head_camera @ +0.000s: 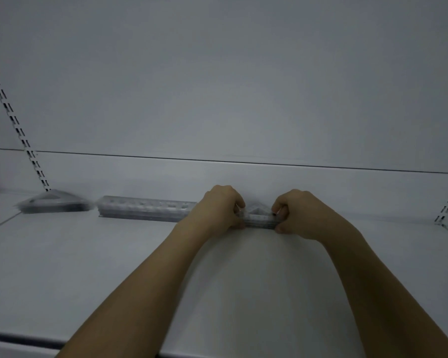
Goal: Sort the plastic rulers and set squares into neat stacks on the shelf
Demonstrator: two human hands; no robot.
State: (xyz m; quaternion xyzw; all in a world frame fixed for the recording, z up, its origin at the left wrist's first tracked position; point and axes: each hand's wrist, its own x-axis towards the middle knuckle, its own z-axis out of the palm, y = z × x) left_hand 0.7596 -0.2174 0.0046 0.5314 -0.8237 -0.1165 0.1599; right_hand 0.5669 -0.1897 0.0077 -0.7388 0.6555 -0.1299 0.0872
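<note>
**Squaring up the set-square stack at the back of the shelf**

I have both hands on a small stack of clear set squares (259,218) sitting on the shelf (114,267), close to the back panel (217,86). My left hand (217,210) grips the stack's left end and my right hand (299,215) grips its right end, fingers curled over the top and thumbs at the front edge, so each hand is holding the stack rather than open. Just to the left lies a stack of rulers (145,211), its right end hidden behind my left hand; I cannot tell whether the two stacks touch. Further left, apart from the rulers, sits another pile of set squares (53,202), blurred.

I judge this as the tidying step for the last visible pile: pressing the pieces into line. Sorting looks nearly done, since nothing loose shows on the shelf. The next move calls for a gentle, even squeeze from both ends, then letting go straight upward so the slippery plastic does not fan out.
</note>
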